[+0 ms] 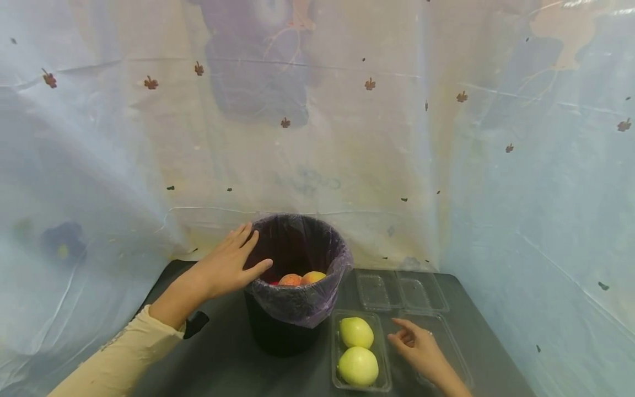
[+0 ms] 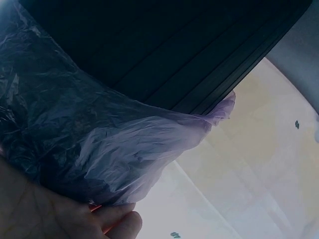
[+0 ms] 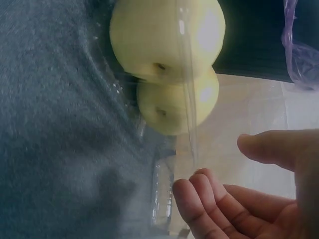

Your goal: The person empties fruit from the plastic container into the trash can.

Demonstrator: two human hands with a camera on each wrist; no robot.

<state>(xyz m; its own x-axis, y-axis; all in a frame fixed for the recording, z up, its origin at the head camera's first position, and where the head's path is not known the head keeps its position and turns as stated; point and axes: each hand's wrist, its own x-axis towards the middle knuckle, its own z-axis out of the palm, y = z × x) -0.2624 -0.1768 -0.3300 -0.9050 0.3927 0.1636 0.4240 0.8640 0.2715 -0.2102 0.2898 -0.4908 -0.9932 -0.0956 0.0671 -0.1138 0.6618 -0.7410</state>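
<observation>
My left hand (image 1: 225, 263) rests at the left rim of a black bin (image 1: 283, 325), its fingers spread and straight. A purple plastic bag (image 1: 317, 306) lines the bin and folds over its rim; in the left wrist view the fingertips touch the bag (image 2: 124, 154). Inside the bin lie an orange-red fruit (image 1: 290, 279) and a yellow-orange one (image 1: 313, 277). Two round yellow-green fruits, one farther (image 1: 356, 332) and one nearer (image 1: 358, 366), sit in a clear plastic tray (image 1: 386, 380). Just right of that tray hovers my right hand (image 1: 419, 350), fingers loosely bent, holding nothing.
Two clear plastic compartments (image 1: 373, 292) lie at the back right of the dark table (image 1: 213, 364), and another clear container (image 1: 453, 344) lies beneath the right hand. A small black object (image 1: 196, 324) is by the left forearm. Plastic sheeting (image 1: 322, 165) hangs around the table.
</observation>
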